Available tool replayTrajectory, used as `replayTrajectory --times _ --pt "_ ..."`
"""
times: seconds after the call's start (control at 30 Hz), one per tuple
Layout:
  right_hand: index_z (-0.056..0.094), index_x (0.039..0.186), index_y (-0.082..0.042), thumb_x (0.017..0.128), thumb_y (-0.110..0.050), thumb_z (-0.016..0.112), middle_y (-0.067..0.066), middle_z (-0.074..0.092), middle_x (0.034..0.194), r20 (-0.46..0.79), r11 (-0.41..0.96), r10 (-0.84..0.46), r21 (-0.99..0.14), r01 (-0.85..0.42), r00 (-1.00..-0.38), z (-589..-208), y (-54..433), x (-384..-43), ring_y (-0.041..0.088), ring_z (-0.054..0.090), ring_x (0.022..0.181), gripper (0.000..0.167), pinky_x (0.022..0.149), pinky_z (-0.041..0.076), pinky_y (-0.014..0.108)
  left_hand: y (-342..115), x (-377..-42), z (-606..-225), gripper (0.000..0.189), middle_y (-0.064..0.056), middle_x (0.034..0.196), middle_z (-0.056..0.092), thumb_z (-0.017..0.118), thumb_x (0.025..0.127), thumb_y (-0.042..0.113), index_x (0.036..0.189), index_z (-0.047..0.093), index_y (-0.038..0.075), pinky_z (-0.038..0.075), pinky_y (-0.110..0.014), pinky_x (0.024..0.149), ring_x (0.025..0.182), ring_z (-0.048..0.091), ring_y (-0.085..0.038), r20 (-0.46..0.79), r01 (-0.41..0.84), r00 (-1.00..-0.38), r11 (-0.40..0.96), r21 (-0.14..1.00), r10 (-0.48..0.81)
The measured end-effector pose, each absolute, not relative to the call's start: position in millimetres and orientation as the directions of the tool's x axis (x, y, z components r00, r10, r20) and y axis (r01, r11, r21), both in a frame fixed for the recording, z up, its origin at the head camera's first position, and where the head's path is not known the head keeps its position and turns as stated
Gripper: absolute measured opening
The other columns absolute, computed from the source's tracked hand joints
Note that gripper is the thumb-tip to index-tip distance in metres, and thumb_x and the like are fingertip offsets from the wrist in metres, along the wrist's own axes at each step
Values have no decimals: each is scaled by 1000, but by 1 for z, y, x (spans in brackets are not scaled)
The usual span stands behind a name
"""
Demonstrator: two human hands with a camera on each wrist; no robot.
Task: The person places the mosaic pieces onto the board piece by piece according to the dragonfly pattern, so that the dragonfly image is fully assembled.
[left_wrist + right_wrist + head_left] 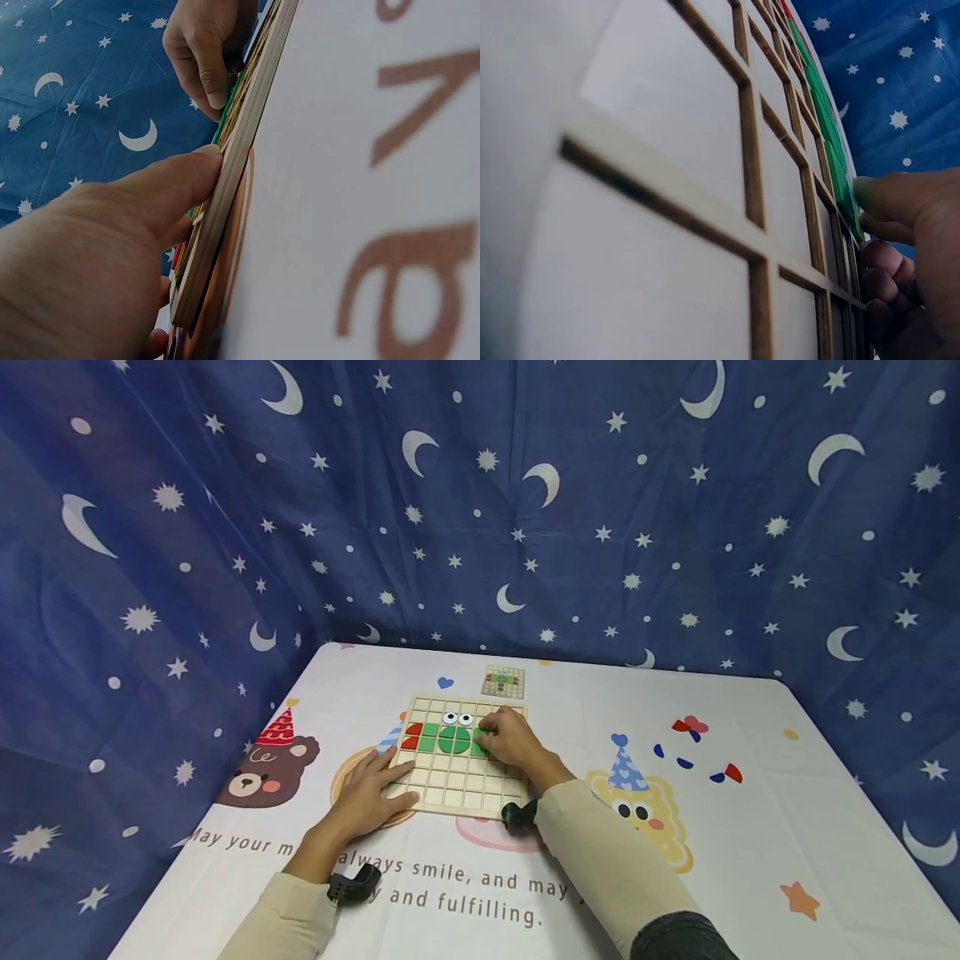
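Note:
A square wooden grid board (453, 781) lies on the table. My left hand (367, 793) rests at its left edge, fingers spread and thumb on the near left corner; the left wrist view shows the thumb (176, 172) against the rim. Over the board's right part, my right hand (515, 740) pinches a green tile (841, 180) between thumb and fingertips at the grid. Left of those fingers, green quarter pieces form a circle (454, 741) under two round eye pieces (457, 719). Green squares (428, 737) and red pieces (411, 737) fill cells at the left.
Behind the board lies a small pattern card (503, 682) with a similar figure. Several loose red and blue pieces (685, 763) are scattered on the table to the right. A blue curtain (480, 527) with moons and stars hangs behind the printed tablecloth (750, 852).

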State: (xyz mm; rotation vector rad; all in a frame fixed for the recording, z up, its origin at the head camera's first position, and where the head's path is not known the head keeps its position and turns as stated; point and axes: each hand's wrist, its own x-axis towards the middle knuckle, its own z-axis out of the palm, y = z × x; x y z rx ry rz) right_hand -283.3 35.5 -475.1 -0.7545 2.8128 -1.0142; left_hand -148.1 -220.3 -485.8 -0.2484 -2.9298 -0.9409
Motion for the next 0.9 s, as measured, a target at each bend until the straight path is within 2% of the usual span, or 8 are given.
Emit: replayTrajectory --times 0.2,0.37,0.63,0.9 --pt "70 114 -4 91 -19 68 5 60 97 129 617 -432 -679 -397 -893 -467 41 -282 21 58 89 28 77 49 36 -220 -148 -486 60 -15 152 33 74 83 41 136 59 17 15 -64 106 141 15 -41 102 175 -985 802 571 142" --pt "69 115 -3 91 -20 67 7 61 99 156 567 -425 -722 -397 -892 -444 51 -278 22 58 89 29 74 50 37 -219 -148 -486 60 -15 152 33 74 83 39 136 59 17 15 -64 106 141 15 -41 104 175 -985 801 573 141" --pt "70 113 -5 89 -20 70 10 63 100 311 478 -415 -725 -496 -855 -399 81 -262 24 56 88 28 74 48 40 -220 -148 -485 59 -15 152 33 75 83 38 135 59 16 15 -64 106 141 15 -42 111 183 -983 797 576 146" --pt "71 112 -6 88 -17 71 7 63 99 462 428 -392 -674 -602 -795 -374 112 -242 26 56 89 26 75 48 46 -222 -147 -487 60 -15 152 33 75 83 39 135 59 16 15 -64 106 141 15 -41 110 177 -984 802 570 139"
